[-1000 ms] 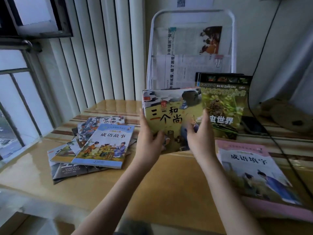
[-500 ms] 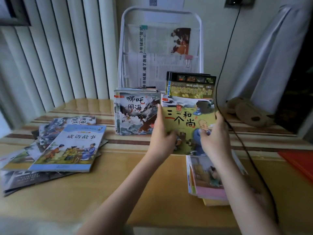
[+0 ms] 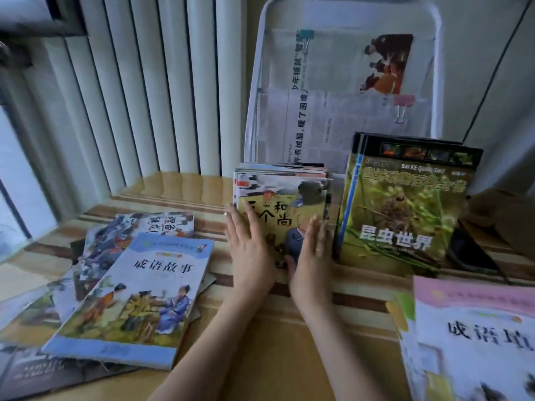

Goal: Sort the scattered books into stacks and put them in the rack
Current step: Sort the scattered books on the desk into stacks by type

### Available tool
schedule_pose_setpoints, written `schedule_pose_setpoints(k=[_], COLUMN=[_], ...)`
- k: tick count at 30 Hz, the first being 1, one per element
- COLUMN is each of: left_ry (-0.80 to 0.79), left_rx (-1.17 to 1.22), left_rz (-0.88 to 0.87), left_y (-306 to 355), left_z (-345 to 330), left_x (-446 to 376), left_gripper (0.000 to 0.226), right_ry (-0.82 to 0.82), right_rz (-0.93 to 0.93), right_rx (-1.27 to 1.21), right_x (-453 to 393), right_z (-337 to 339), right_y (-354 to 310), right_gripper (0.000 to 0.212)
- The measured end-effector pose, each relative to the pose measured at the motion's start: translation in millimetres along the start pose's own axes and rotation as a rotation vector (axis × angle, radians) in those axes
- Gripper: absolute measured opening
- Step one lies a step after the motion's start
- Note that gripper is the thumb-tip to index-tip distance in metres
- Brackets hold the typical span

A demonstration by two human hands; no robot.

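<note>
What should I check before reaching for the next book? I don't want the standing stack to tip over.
1. Yellow-cover book upright at the front of the small stack: ok.
2. Left hand flat against it, fingers straight: ok.
3. Right hand flat against it: ok.
4. Green insect books standing beside it: ok.
5. Stack holds unaided: cannot tell.
6. Scattered pile, blue book on top, sorted: not ok.

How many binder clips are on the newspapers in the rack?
2: a teal binder clip at the top left of the upper newspaper, and a pink binder clip at the right of the lower one. More may be hidden behind the books.
</note>
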State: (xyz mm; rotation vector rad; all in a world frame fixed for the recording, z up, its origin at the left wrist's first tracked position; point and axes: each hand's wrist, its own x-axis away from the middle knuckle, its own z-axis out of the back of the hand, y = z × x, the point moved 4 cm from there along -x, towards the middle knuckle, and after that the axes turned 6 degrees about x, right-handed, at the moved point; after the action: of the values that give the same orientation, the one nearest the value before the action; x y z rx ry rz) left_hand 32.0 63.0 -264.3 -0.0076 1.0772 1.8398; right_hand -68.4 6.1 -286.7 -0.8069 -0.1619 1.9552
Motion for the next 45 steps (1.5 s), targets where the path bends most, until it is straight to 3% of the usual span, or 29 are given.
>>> schedule_pose_setpoints(k=[6,10,15,18,20,23,24,28,32,35,38,41,43,45], left_ry=[0.044,0.078,0.065,0.059,-0.043,-0.522,-0.612,-0.710,-0.776,-0.747,-0.637,-0.224,0.055,0.198], left_rx=[0.004,0.000,-0.026,-0.001,-0.026,0.006,-0.005,0.158,0.020,0.001,-0.060,-0.097,-0.051,-0.168], left_rz=[-0.011,-0.057,-0.066,-0.130,-0.295,-0.290,-0.285,-0.292,-0.335,-0.327,-0.317,-0.265,-0.123,0.046], left_y=[0,-1,-3,18,46,80,87,120,137,137,109,54,8,-42], left_z=[0,2,5,11,3,-28,-39,-63,-73,-65,-34,34,91,141], left_x=[0,5,22,45,70,112,120,142,163,164,146,111,90,74], left_gripper=[0.090,0.076,0.080,0.079,0.075,0.056,0.056,0.065,0.071,0.068,0.068,0.059,0.047,0.047], right_ry=[0.018,0.001,0.057,0.023,-0.045,-0.294,-0.381,-0.493,-0.522,-0.512,-0.362,-0.214,-0.285,-0.445], right_rz=[-0.030,-0.045,-0.140,-0.141,-0.133,-0.222,-0.282,-0.397,-0.563,-0.539,-0.418,-0.119,-0.013,0.015], right_rx=[0.006,-0.060,-0.299,-0.258,-0.036,0.313,0.357,0.368,0.345,0.373,0.318,0.143,-0.013,-0.060], right_x=[-1,3,12,23,32,43,46,66,92,96,92,90,93,98], right_z=[-5,3,38,66,82,96,100,121,148,153,147,116,83,47], right_y=[-1,-7,-16,-23,-21,9,23,68,77,67,33,-30,-73,-107], right_gripper=[0.095,0.090,0.075,0.070,0.067,0.064,0.062,0.059,0.054,0.061,0.065,0.051,0.044,0.049])
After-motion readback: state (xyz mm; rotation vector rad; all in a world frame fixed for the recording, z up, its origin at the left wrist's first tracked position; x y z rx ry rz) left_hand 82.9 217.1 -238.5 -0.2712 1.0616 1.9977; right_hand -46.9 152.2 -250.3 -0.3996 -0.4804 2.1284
